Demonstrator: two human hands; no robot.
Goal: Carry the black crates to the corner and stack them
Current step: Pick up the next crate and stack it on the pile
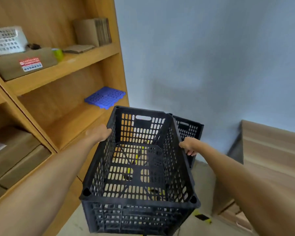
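While both hands hold its rims, perforated black crate (140,167), grip apparently curled, left hand (100,133), right hand (188,145).

- Two black crates: one (138,167) at 6 o'clock, one (189,130) behind it toward 3 o'clock.
- Two hands: left (100,133) at 9 o'clock of the near crate, right (188,145) at 3 o'clock of it.
- One white basket (7,40) at 10 o'clock.
- One blue grid panel (106,97) near centre, on a shelf.
- One green roll (58,54) at 10 o'clock.
- One labelled carton (24,64) at 10 o'clock.
- One stack of flat cardboard (94,32), standing on edge, at 11 o'clock.
- One wooden shelf unit (65,65) at 9 o'clock.
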